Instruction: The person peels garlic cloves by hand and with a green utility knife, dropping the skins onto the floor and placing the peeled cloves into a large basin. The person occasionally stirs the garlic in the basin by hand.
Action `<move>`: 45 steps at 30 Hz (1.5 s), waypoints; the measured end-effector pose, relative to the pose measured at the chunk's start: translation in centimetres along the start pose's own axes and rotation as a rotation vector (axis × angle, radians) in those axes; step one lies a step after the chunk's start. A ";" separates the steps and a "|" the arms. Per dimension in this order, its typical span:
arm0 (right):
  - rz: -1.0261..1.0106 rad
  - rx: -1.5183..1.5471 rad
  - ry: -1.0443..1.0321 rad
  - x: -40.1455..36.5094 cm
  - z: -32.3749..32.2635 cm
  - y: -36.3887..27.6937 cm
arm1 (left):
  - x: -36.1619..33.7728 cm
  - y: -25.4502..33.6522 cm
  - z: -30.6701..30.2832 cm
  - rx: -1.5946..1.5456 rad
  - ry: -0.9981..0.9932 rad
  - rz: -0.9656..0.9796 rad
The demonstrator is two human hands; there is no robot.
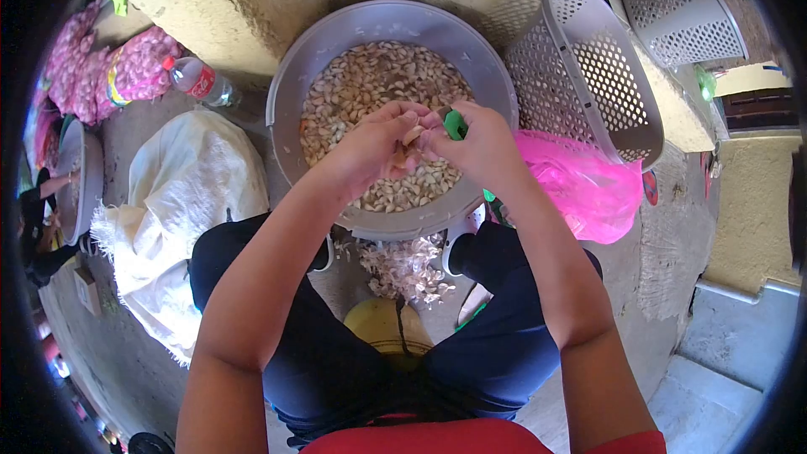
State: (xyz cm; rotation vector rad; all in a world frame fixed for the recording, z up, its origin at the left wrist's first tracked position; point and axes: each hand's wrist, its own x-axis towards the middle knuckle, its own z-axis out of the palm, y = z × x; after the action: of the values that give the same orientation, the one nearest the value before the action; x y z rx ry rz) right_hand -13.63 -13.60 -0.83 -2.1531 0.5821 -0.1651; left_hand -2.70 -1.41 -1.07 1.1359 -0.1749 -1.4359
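Above a wide grey tub (290, 63) full of garlic cloves (378, 76), both my hands are close together. My left hand (378, 143) is closed, with a garlic clove (412, 135) pinched at its fingertips and some brownish skin below it. Wrapped in my right hand (479, 143) is a small knife with a green handle (455, 125); its blade is mostly hidden by the fingers. The right fingertips meet the clove from the other side. Loose garlic skins (408, 269) lie in a heap on the floor between my feet.
A white sack (189, 202) lies left of the tub, a Coca-Cola bottle (200, 80) behind it. Pink net bags of garlic (147, 63) stand farther back. On the right are a pink plastic bag (580, 189) and a grey perforated basket (546, 67). At far left, another person's hand (60, 183) reaches into a basin (91, 176).
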 end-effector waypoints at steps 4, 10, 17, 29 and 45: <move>0.109 0.147 -0.066 0.0 0.2 0.2 | -0.3 -0.1 0.7 0.195 0.031 0.075; 0.111 0.070 0.017 -0.4 -0.1 -1.5 | 0.1 -0.7 0.3 0.181 0.010 0.134; 0.034 0.010 0.151 -0.9 0.4 -1.5 | 0.0 -1.3 0.5 0.245 -0.017 0.237; 0.053 0.144 0.078 -1.2 0.4 -1.9 | -1.0 -0.3 -0.4 0.116 -0.248 0.127; 0.355 0.553 -0.346 0.1 -2.6 -1.2 | -1.3 1.2 -0.8 0.314 -0.223 0.014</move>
State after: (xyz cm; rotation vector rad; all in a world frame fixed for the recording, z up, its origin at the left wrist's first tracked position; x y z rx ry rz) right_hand -13.91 -14.90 1.71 -1.4728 0.6180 0.2173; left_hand -1.65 -0.24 0.00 1.2189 -0.5808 -1.5579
